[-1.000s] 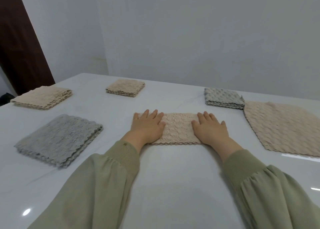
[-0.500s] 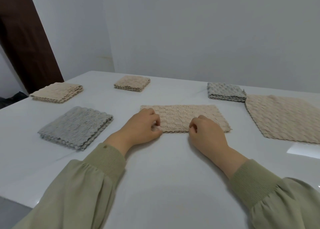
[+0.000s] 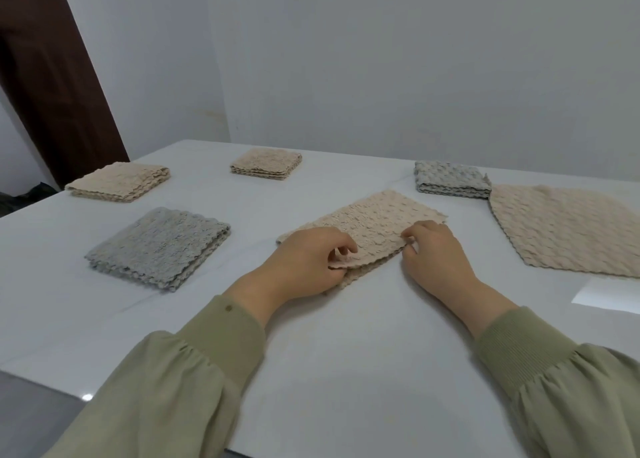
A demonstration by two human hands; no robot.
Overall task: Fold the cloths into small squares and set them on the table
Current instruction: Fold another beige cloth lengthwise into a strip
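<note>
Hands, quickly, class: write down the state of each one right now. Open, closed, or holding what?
Left hand: closed, pinching the near edge of the half-folded beige cloth.
Right hand: closed, pinching the same edge further along.

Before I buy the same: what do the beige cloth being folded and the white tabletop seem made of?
Beige bumpy cloth: probably plush microfibre or fleece, matte; puckered pile, wavy edges. White glossy tabletop: polished stone or laminate, unclear which; it mirrors light, with faint grey veins.
</note>
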